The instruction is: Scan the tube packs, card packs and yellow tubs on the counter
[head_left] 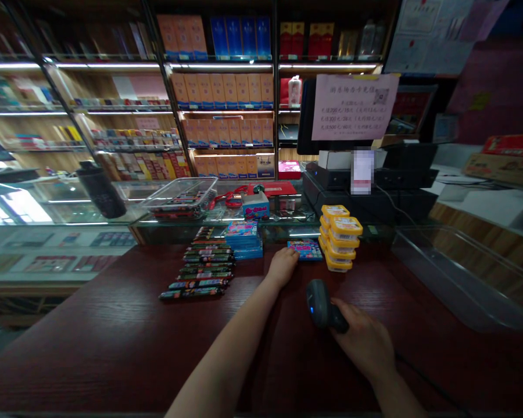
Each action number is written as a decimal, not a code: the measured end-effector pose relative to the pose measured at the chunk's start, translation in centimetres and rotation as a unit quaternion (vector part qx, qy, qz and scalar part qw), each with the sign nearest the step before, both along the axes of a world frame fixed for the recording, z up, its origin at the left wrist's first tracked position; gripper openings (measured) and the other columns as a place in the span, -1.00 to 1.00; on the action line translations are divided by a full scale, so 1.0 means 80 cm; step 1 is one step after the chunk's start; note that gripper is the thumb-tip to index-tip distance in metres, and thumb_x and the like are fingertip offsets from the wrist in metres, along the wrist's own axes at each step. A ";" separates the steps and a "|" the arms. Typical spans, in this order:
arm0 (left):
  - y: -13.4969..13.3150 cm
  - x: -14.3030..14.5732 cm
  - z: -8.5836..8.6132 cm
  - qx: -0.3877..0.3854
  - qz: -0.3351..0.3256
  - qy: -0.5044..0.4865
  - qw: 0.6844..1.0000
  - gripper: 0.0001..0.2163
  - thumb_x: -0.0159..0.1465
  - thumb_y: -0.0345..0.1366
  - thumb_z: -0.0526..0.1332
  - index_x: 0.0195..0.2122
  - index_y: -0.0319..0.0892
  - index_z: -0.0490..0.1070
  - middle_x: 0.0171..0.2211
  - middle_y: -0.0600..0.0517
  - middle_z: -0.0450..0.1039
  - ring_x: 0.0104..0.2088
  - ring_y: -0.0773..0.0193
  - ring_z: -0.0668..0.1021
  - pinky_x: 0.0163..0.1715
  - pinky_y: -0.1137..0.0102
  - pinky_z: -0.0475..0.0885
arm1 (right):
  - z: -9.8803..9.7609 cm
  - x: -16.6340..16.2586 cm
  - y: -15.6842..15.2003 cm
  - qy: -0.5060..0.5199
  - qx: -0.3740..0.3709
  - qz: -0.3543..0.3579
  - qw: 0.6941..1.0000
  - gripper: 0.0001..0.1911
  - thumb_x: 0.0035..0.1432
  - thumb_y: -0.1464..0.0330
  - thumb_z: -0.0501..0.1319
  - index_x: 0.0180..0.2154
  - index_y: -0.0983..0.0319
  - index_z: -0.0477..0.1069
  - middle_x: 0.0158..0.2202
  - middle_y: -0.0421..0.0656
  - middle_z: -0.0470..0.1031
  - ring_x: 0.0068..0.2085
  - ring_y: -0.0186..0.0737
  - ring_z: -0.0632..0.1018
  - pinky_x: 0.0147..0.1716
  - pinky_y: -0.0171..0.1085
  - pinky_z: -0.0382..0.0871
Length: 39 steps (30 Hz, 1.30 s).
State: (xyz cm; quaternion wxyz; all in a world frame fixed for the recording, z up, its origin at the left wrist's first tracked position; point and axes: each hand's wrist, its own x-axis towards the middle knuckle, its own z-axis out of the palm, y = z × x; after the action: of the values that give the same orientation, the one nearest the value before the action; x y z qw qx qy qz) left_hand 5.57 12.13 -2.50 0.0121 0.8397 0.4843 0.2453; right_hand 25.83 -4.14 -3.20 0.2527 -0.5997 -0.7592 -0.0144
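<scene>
Near the far edge of the worktop (pixel 104 348), a packet (pixel 308 250) lies flat, the left hand (pixel 283 266) at its left end; whether that grip is clamped or merely resting, I cannot tell. The right hand (pixel 366 337) has its grip closed round the handle of the scanner (pixel 318 305), held between packet and near edge. Just right of the packet stand stacked yellow tubs (pixel 342 244). Left of the left hand, also toward the far edge, are a blue stack (pixel 245 244) and a row of pens (pixel 203 270). A clear bin (pixel 444 284) sits by the right edge.
</scene>
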 end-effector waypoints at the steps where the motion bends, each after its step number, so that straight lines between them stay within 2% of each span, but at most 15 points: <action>1: 0.000 -0.002 0.002 0.015 0.013 0.029 0.999 -0.82 0.23 -0.43 0.11 -0.20 -0.20 0.46 -0.16 -0.20 0.45 -0.05 0.04 0.43 -0.03 0.18 0.29 | 0.001 0.000 0.000 0.000 -0.002 0.001 1.000 -0.67 0.17 0.28 0.10 -0.02 0.14 0.38 -0.12 -0.13 0.56 -0.18 -0.15 0.57 -0.25 -0.24 0.38; 4: 0.004 -0.002 0.006 0.053 0.014 0.086 0.995 -0.83 0.26 -0.43 0.07 -0.26 -0.22 0.46 -0.20 -0.20 0.43 -0.09 0.05 0.42 -0.10 0.20 0.31 | 0.001 0.000 0.001 -0.003 0.000 -0.003 1.000 -0.67 0.16 0.29 0.10 -0.03 0.15 0.39 -0.13 -0.13 0.56 -0.20 -0.15 0.58 -0.26 -0.24 0.38; 8: 0.009 -0.002 0.010 0.044 -0.022 0.101 0.994 -0.81 0.25 -0.48 0.07 -0.36 -0.23 0.47 -0.25 -0.19 0.41 -0.15 0.11 0.42 -0.20 0.28 0.33 | 0.000 0.000 0.001 -0.012 0.007 -0.006 1.000 -0.66 0.14 0.32 0.12 -0.02 0.16 0.40 -0.14 -0.14 0.57 -0.20 -0.16 0.58 -0.26 -0.25 0.39; 12: -0.006 -0.021 0.018 0.072 -0.002 0.113 0.991 -0.84 0.25 -0.45 0.09 -0.29 -0.22 0.48 -0.24 -0.13 0.40 -0.18 0.16 0.42 -0.22 0.32 0.36 | -0.002 0.000 0.001 -0.018 0.013 -0.010 1.000 -0.66 0.14 0.32 0.11 -0.03 0.15 0.40 -0.14 -0.15 0.57 -0.22 -0.18 0.58 -0.28 -0.26 0.38; 14: -0.022 -0.032 0.021 0.093 0.019 0.054 0.994 -0.83 0.25 -0.42 0.11 -0.22 -0.18 0.48 -0.28 -0.07 0.40 -0.22 0.21 0.43 -0.22 0.34 0.37 | -0.002 0.001 0.001 -0.014 0.022 -0.006 1.000 -0.67 0.15 0.31 0.11 -0.04 0.14 0.40 -0.14 -0.16 0.57 -0.22 -0.18 0.58 -0.27 -0.26 0.39; 16: -0.040 -0.040 0.020 0.103 0.049 -0.083 0.990 -0.83 0.24 -0.37 0.13 -0.20 -0.15 0.48 -0.36 -0.01 0.38 -0.29 0.27 0.44 -0.25 0.38 0.38 | -0.004 0.001 0.001 -0.014 0.028 0.000 1.000 -0.68 0.15 0.31 0.11 -0.04 0.14 0.39 -0.14 -0.16 0.57 -0.20 -0.17 0.58 -0.26 -0.26 0.38; 18: -0.058 -0.042 0.018 0.091 0.083 -0.273 0.954 -0.86 0.21 -0.30 0.19 -0.24 -0.15 0.49 -0.43 0.05 0.36 -0.38 0.33 0.44 -0.33 0.42 0.39 | -0.006 0.002 0.001 -0.018 0.029 0.002 0.999 -0.68 0.15 0.31 0.11 -0.04 0.14 0.39 -0.14 -0.16 0.57 -0.19 -0.16 0.58 -0.27 -0.26 0.38; 19: -0.065 -0.042 0.017 0.070 0.095 -0.374 0.920 -0.85 0.18 -0.26 0.22 -0.26 -0.16 0.48 -0.44 0.06 0.36 -0.42 0.35 0.44 -0.37 0.44 0.40 | -0.006 0.003 0.001 -0.020 0.029 0.001 0.999 -0.68 0.15 0.32 0.11 -0.04 0.14 0.38 -0.14 -0.16 0.57 -0.20 -0.16 0.58 -0.27 -0.26 0.38; 22: -0.084 -0.038 0.015 -0.032 0.096 -0.625 0.774 -0.73 0.04 -0.17 0.34 -0.30 -0.21 0.42 -0.44 0.09 0.42 -0.47 0.38 0.47 -0.42 0.42 0.46 | -0.007 0.003 -0.001 -0.027 0.026 -0.012 0.999 -0.68 0.15 0.33 0.11 -0.03 0.14 0.37 -0.15 -0.17 0.57 -0.23 -0.16 0.58 -0.29 -0.25 0.37; 24: -0.092 -0.036 0.013 -0.087 0.091 -0.717 0.686 -0.65 -0.08 -0.20 0.41 -0.32 -0.23 0.39 -0.44 0.08 0.46 -0.46 0.36 0.51 -0.39 0.37 0.51 | -0.005 0.003 -0.002 -0.032 0.023 -0.016 0.999 -0.68 0.15 0.33 0.10 -0.03 0.13 0.37 -0.16 -0.17 0.57 -0.24 -0.16 0.58 -0.31 -0.26 0.36; 27: -0.101 -0.037 0.009 -0.112 0.107 -0.784 0.601 -0.60 -0.19 -0.33 0.46 -0.31 -0.26 0.40 -0.41 0.03 0.51 -0.41 0.28 0.57 -0.31 0.31 0.54 | -0.002 0.000 -0.006 -0.021 0.017 -0.016 0.999 -0.68 0.17 0.30 0.09 -0.03 0.11 0.38 -0.17 -0.18 0.57 -0.25 -0.17 0.59 -0.34 -0.27 0.35; 29: -0.104 -0.039 0.004 -0.120 0.112 -0.804 0.571 -0.57 -0.20 -0.39 0.47 -0.28 -0.27 0.41 -0.38 0.00 0.53 -0.40 0.24 0.60 -0.27 0.27 0.55 | 0.003 -0.002 -0.008 -0.007 0.002 -0.025 1.000 -0.68 0.17 0.29 0.08 -0.03 0.09 0.38 -0.18 -0.19 0.58 -0.26 -0.17 0.59 -0.34 -0.26 0.36; 34: -0.104 -0.042 -0.005 -0.136 0.078 -0.819 0.552 -0.54 -0.16 -0.40 0.47 -0.19 -0.26 0.43 -0.31 -0.04 0.56 -0.33 0.18 0.62 -0.17 0.19 0.55 | 0.026 -0.007 -0.014 0.079 -0.075 -0.017 0.994 -0.68 0.13 0.24 0.13 -0.05 0.06 0.40 -0.18 -0.20 0.58 -0.20 -0.10 0.58 -0.29 -0.21 0.37; 36: -0.104 -0.043 -0.007 -0.141 0.060 -0.825 0.543 -0.52 -0.16 -0.40 0.47 -0.17 -0.25 0.42 -0.28 -0.04 0.56 -0.30 0.18 0.62 -0.13 0.16 0.53 | 0.040 -0.011 -0.017 0.154 -0.113 0.010 0.982 -0.66 0.08 0.19 0.18 -0.08 0.09 0.41 -0.19 -0.17 0.58 -0.19 -0.09 0.58 -0.27 -0.22 0.38; 39: -0.104 -0.044 -0.007 -0.152 0.040 -0.828 0.537 -0.50 -0.15 -0.41 0.47 -0.14 -0.24 0.41 -0.26 -0.05 0.56 -0.29 0.17 0.62 -0.09 0.12 0.51 | 0.056 -0.022 -0.024 0.292 -0.147 0.068 0.943 -0.59 0.00 0.16 0.25 -0.10 0.18 0.42 -0.15 -0.11 0.57 -0.14 -0.10 0.55 -0.20 -0.23 0.39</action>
State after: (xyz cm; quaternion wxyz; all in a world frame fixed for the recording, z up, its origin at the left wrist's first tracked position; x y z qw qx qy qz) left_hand 2.07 3.78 -3.06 0.5259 0.2270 0.3211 0.7542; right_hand 24.07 -6.08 1.29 0.3729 -0.5553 -0.6843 0.2905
